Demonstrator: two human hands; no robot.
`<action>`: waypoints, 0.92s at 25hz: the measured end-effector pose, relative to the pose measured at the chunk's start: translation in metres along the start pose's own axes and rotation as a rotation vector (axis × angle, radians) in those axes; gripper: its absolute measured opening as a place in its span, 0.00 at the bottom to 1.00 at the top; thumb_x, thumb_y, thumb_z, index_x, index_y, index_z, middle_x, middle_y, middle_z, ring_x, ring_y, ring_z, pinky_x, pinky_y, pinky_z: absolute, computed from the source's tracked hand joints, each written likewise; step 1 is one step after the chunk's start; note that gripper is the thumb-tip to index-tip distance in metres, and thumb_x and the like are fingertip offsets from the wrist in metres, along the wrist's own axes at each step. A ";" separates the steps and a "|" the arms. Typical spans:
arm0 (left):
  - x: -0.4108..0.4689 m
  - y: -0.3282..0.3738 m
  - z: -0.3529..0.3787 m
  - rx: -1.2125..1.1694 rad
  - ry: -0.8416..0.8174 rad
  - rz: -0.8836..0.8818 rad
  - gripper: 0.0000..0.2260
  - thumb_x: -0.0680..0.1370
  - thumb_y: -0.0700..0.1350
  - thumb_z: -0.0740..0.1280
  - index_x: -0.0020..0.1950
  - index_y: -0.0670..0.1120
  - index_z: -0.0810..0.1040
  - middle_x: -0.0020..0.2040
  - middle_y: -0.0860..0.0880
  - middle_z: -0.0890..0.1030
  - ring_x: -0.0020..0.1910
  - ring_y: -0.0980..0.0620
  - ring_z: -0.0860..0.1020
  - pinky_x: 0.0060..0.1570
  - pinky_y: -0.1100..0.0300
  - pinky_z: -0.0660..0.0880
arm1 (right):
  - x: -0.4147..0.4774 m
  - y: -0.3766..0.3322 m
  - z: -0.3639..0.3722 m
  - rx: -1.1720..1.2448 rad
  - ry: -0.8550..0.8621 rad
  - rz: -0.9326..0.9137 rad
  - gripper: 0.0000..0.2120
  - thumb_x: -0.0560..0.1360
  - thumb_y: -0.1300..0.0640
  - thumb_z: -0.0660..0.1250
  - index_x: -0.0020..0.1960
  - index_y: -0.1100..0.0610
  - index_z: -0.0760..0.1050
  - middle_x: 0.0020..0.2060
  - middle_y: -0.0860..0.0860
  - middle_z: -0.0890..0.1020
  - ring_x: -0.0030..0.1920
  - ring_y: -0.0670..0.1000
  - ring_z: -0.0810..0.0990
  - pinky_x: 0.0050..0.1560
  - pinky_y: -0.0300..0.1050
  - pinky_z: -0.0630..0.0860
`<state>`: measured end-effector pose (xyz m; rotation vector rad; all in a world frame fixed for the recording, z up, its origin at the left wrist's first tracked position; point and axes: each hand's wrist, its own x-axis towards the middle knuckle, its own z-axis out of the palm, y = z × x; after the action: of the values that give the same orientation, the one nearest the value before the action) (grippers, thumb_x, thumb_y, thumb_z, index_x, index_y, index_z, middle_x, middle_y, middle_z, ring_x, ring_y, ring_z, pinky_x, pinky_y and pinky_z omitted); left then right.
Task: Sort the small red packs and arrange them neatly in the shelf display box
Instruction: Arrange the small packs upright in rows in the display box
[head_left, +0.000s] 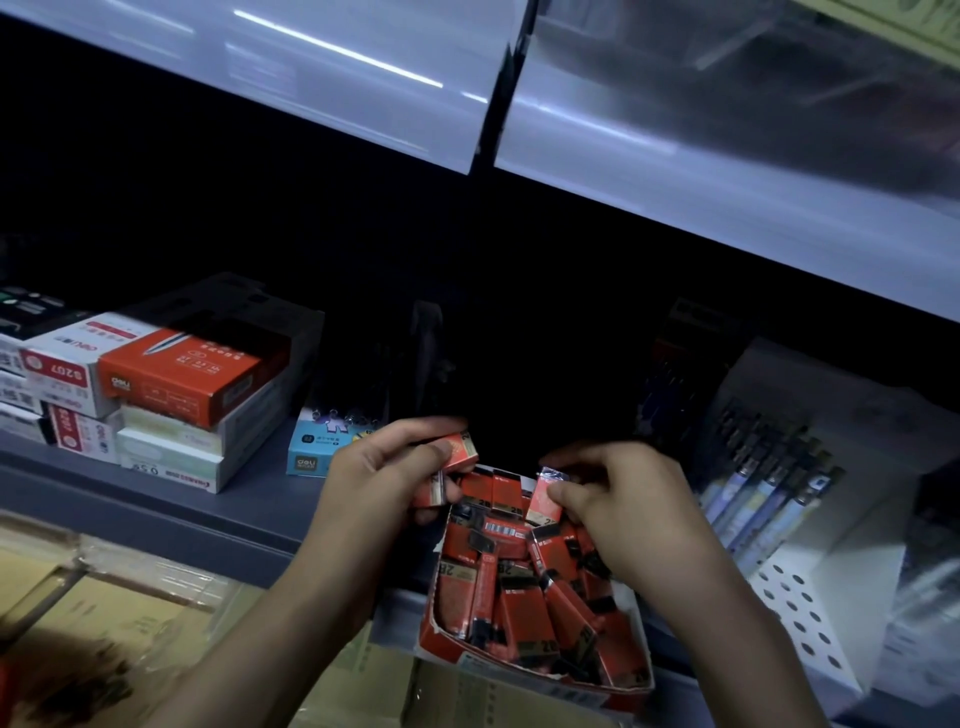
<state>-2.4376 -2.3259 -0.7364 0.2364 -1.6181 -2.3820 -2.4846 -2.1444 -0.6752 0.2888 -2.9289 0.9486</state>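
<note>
The small red packs (524, 597) lie in a jumble inside the red display box (540, 670). Many show "2B" on a gold strip. Some lie flat, some lean on each other, and they point in different ways. The box sits at the front edge of the grey shelf (171, 512), and its near end sticks out past the edge.

The left hand (379, 478) is above the far left corner of the box. It grips a few red packs at once. One pack (460, 451) sits on top between the thumb and fingers, and another (434, 491) peeks out below it.

The right hand (618, 514) is over the far right part of the box. Its thumb and fingers pinch one red pack (545, 501), which is tilted and lifted a little above the pile.

Just left of the hands stands a small light blue box (317, 449). Farther left is a stack of red and white pen boxes (171, 389). To the right is a white rack (810, 519) with pens (763, 483) leaning in a row. Brown cardboard boxes (93, 613) sit below the shelf. A pale shelf (675, 130) hangs above, and the space behind the hands is very dark.
</note>
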 end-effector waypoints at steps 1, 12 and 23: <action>0.000 0.000 0.000 0.003 0.001 0.003 0.09 0.80 0.41 0.68 0.54 0.50 0.88 0.35 0.45 0.82 0.34 0.53 0.79 0.37 0.58 0.73 | 0.002 0.000 0.001 -0.004 -0.007 0.005 0.11 0.79 0.56 0.72 0.60 0.47 0.83 0.44 0.44 0.83 0.46 0.46 0.83 0.47 0.43 0.79; -0.003 0.004 0.001 0.006 0.001 0.000 0.09 0.81 0.40 0.68 0.54 0.49 0.88 0.36 0.47 0.84 0.33 0.55 0.80 0.32 0.65 0.74 | 0.004 0.001 0.005 -0.146 0.047 -0.055 0.07 0.78 0.54 0.73 0.55 0.48 0.85 0.47 0.45 0.83 0.41 0.40 0.80 0.47 0.40 0.80; -0.004 0.004 0.002 0.010 0.009 -0.003 0.10 0.81 0.39 0.68 0.53 0.49 0.88 0.36 0.48 0.84 0.32 0.55 0.79 0.31 0.65 0.74 | -0.005 0.004 -0.001 -0.243 -0.012 -0.160 0.14 0.76 0.52 0.75 0.62 0.47 0.83 0.56 0.45 0.84 0.53 0.45 0.82 0.53 0.39 0.79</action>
<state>-2.4337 -2.3247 -0.7318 0.2514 -1.6269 -2.3727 -2.4801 -2.1398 -0.6771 0.5068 -2.9361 0.5652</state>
